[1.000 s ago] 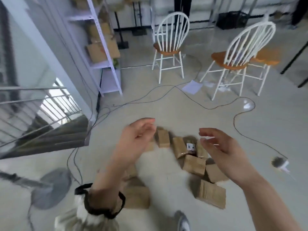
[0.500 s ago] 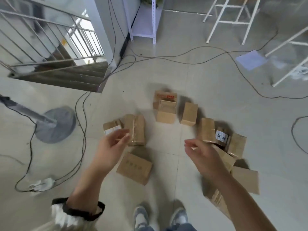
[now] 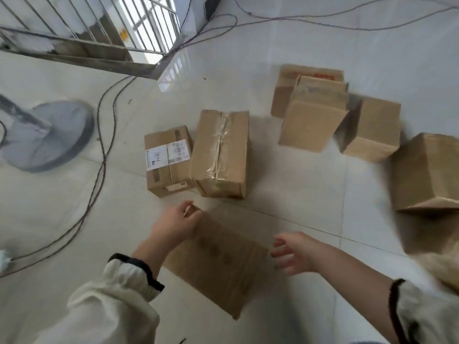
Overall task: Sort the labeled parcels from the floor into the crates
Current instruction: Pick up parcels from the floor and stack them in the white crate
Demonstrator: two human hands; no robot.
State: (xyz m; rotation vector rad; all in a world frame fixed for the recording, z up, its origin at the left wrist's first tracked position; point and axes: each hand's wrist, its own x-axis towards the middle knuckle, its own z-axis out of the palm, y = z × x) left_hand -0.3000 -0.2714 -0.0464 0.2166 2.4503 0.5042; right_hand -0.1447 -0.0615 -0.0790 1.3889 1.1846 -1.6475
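Now both hands have dropped to the nearest parcel on the floor: left hand fingers pinch its far corner, right hand fingers spread, empty, just beside it. Pickup seems next.

Dull cardboard on a glossy tiled floor.

The floor is smooth pale tile, shiny enough to throw back the window light. Every box here is plain brown cardboard, matt and a little rough, the flat box nearest me included. The small box wears a white paper label, and the long box touching it is sealed with clear, glossy tape. The round stand base looks matt grey, the railing metal. My sleeves are soft cream cloth with dark cuffs.
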